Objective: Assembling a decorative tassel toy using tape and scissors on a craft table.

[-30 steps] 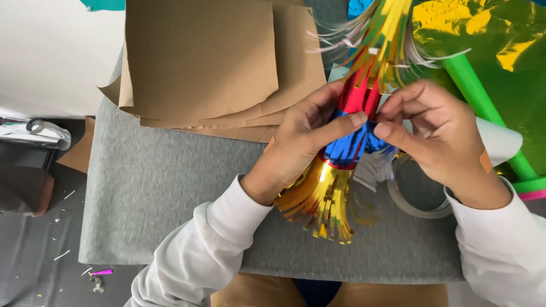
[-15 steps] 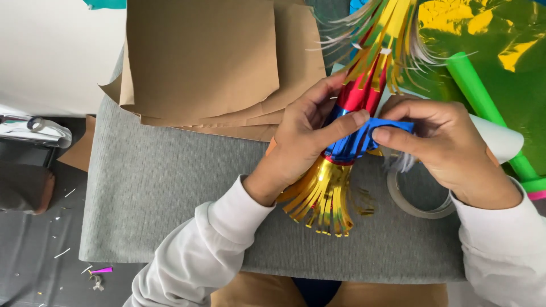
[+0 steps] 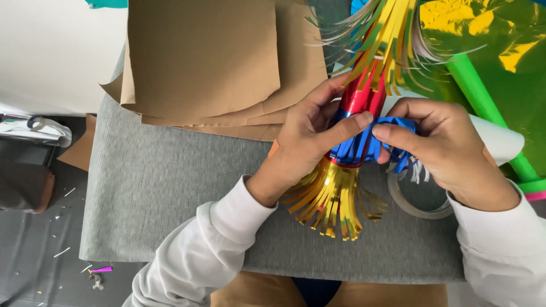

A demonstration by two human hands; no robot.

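Blue foil fringe strip (image 3: 364, 145) sits around the middle of the foil-wrapped stick (image 3: 364, 99), just above the gold fringe (image 3: 333, 199) and below the red band. Whole piece hangs over the grey mat (image 3: 170, 187).

Left hand (image 3: 307, 139): fingers curled around the stick, thumb pressing the blue strip flat against it. Closed grip, holds firm.

Right hand (image 3: 438, 145): thumb and forefinger pinch the free end of the blue strip; the other fingers are loosely bent.

To do this step well, I think:
- keep tension on the strip so it lies snug, no slack
- keep the left thumb as anchor until the right hand has the end seated
- overlap the gold layer's top edge slightly, hide the seam
- don't crush the cut fringes under the fingers

Tape roll (image 3: 418, 199) lies on the mat just below my right hand. Brown paper sheets (image 3: 210, 62) sit further up the mat, green foil roll (image 3: 483, 96) at right.
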